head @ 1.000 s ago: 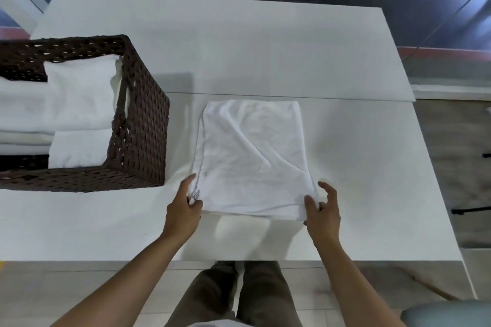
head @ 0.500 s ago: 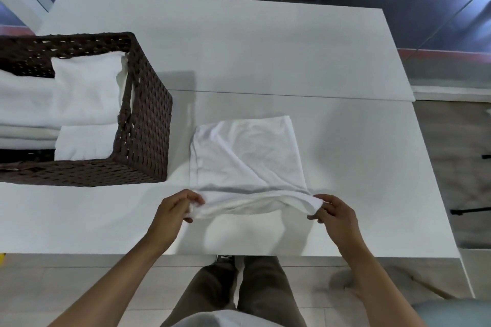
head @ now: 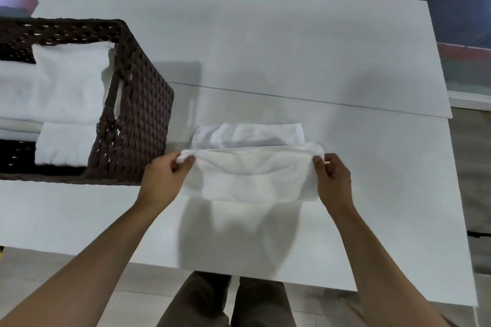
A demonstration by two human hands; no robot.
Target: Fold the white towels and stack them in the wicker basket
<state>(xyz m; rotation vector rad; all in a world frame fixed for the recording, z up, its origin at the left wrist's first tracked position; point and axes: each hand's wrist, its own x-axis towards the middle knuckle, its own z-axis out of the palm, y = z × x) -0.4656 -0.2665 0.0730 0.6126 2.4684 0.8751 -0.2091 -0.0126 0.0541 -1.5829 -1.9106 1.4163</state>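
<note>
Left hand and right hand each pinch a near corner of the towel, raising that edge to fold it toward the far edge.

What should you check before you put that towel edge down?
1. The left hand pinches its corner of the white towel: ok.
2. The right hand pinches the other corner: ok.
3. The lifted edge runs roughly level between the hands: ok.
4. The far part of the towel lies smooth on the white table: not ok, it shows creases.
5. The wicker basket is close by on the left-hand side: ok.
6. There is room on top of the folded towels in the basket: cannot tell.
</note>
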